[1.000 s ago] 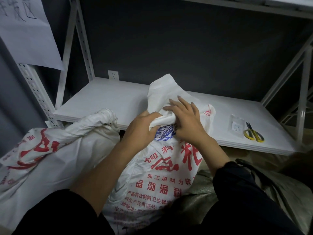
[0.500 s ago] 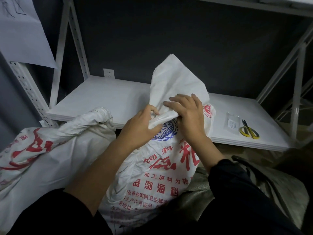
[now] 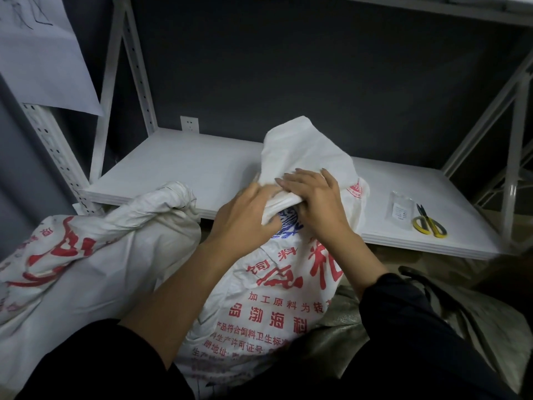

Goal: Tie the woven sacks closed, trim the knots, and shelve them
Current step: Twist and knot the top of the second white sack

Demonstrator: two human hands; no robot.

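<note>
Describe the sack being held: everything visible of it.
The sack is white woven plastic by its look, printed with red characters and a blue emblem below the neck. It stands upright and full before the shelf, its loose mouth sticking up crumpled. The left hand grips the bunched neck and the right hand clasps over it. No tie shows.

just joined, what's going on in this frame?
A person is closing a printed sack that stands in front of a white shelf. The left hand grips the bunched neck and the right hand clasps over it; no knot shows yet. Yellow-handled scissors lie unused on the shelf at the right. A second sack lies to the left with its neck twisted.
</note>
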